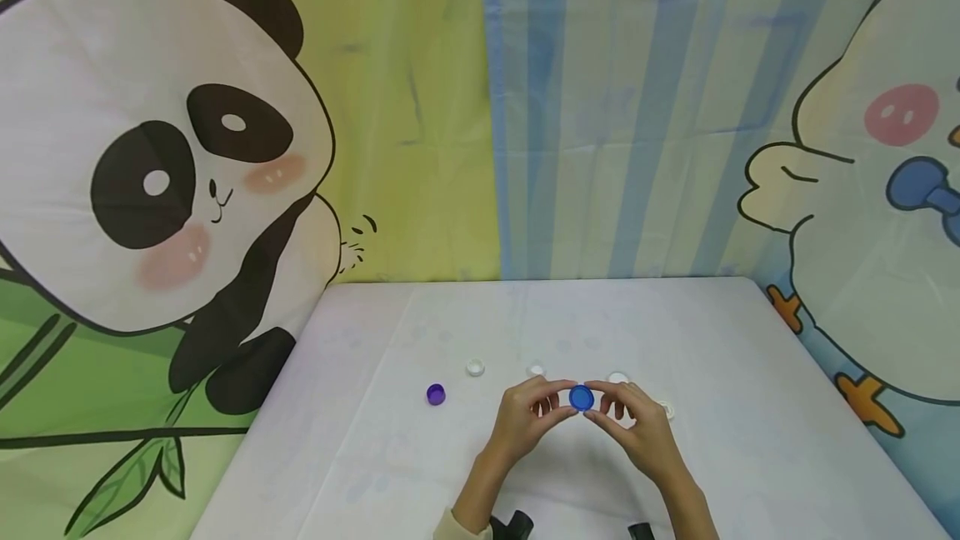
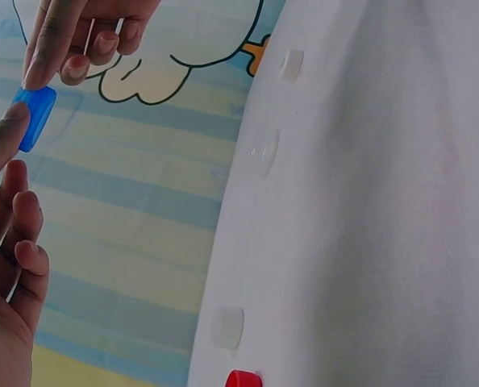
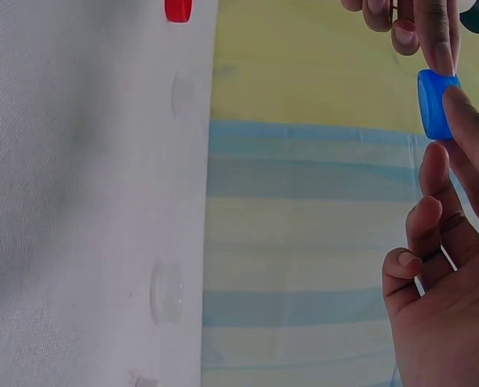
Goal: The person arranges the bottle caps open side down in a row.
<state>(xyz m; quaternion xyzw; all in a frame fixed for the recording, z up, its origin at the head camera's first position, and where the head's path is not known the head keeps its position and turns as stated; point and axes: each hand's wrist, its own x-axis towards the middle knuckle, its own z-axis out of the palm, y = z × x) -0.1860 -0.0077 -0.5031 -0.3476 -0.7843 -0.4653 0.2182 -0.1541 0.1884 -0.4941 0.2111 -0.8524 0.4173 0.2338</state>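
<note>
A blue bottle cap (image 1: 581,397) is held above the white table, pinched from both sides by the two hands. My left hand (image 1: 525,413) grips its left edge between thumb and forefinger; my right hand (image 1: 637,432) grips the right edge the same way. The other fingers of both hands are loosely bent. In the left wrist view, the cap (image 2: 38,119) appears edge-on between the fingertips. Its ridged side faces the right wrist view, where the cap (image 3: 438,105) sits between thumb and fingers.
A purple cap (image 1: 436,394) and a white cap (image 1: 475,367) lie left of the hands. Beyond and beside the hands are more pale caps (image 1: 618,377). A red cap (image 2: 243,378) shows in both wrist views. Printed curtains (image 1: 405,107) hang behind the table (image 1: 375,457).
</note>
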